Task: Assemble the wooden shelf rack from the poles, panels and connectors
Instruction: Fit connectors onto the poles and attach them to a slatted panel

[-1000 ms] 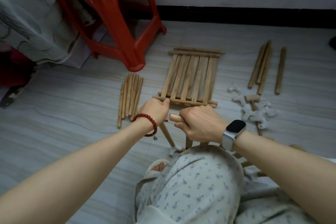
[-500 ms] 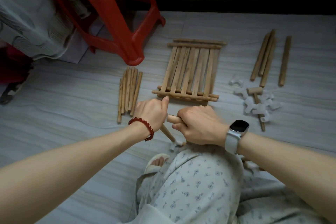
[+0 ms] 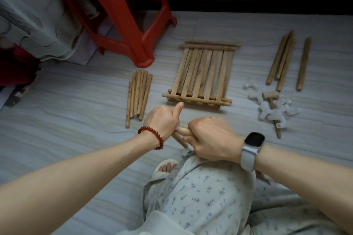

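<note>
A: On the tiled floor [image 3: 76, 120], a seated person works a joint of the wooden shelf rack. What could go wrong?

B: Largest first: the slatted panel [image 3: 202, 74] lies just beyond the hands, so a slip forward could knock it askew. Next, the pole [image 3: 184, 130] could enter the joint crooked and jam or split, judging by both hands crowding one short stretch of it. Smallest, the translucent connector [image 3: 178, 126] could pop free or pinch a finger.

A: And the grip?

B: The right hand [image 3: 212, 139] is curled tight round the pole, whose rounded end pokes out leftward. The left hand [image 3: 164, 120] is fisted, thumb raised, apparently holding the connector at that end; how firmly cannot be told. A second pole [image 3: 179, 142] slants down beneath both hands.

A: Spare parts?

B: The thin poles [image 3: 138, 95] lie left, the thicker poles [image 3: 282, 61] right, with the loose connectors [image 3: 271, 110] and a wooden mallet [image 3: 271, 97] near them.
</note>
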